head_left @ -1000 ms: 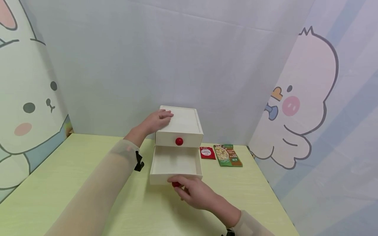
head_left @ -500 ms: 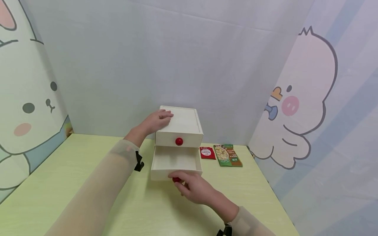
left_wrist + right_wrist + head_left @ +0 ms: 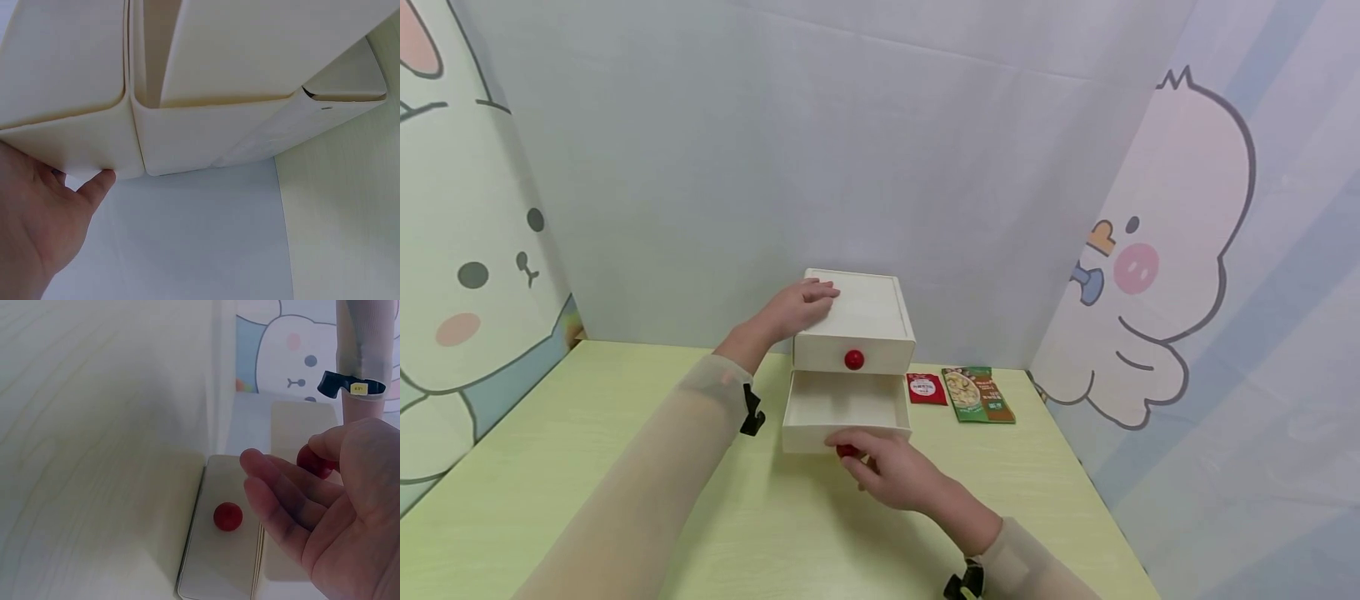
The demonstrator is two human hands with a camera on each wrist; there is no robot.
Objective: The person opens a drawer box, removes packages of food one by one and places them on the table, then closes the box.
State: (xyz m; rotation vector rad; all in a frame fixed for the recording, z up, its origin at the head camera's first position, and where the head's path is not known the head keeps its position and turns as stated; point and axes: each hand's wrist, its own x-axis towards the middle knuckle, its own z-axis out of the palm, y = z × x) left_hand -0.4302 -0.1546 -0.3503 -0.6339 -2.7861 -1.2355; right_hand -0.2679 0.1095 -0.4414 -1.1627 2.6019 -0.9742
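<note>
The open drawer (image 3: pixel 807 440) has just slid a little way in – its front sits nearer the white cabinet (image 3: pixel 871 305) than it did a second ago, though a good part of the tray is out in plain sight. I take that as a slow push inward, only partly done. It hangs below the top drawer (image 3: pixel 820 355), which is closed, its own round knob facing out.

The right hand (image 3: pixel 889 472) pinches the red knob (image 3: pixel 846 451) on the moving front, and it has travelled back with it. The left hand (image 3: pixel 793 311) hasn't budged: it rests on the cabinet's top near the left edge, fingers laid along it rather than clenched, seemingly to steady the thing. From the right wrist, I make out another drawer front (image 3: pixel 209 556) beside the table, apparently closed.

Further out, to the right of the cabinet, a red packet (image 3: pixel 927 389) and a green-and-brown packet (image 3: pixel 979 395) lie untouched on the pale table (image 3: pixel 760 533) – neither is near the hands.
</note>
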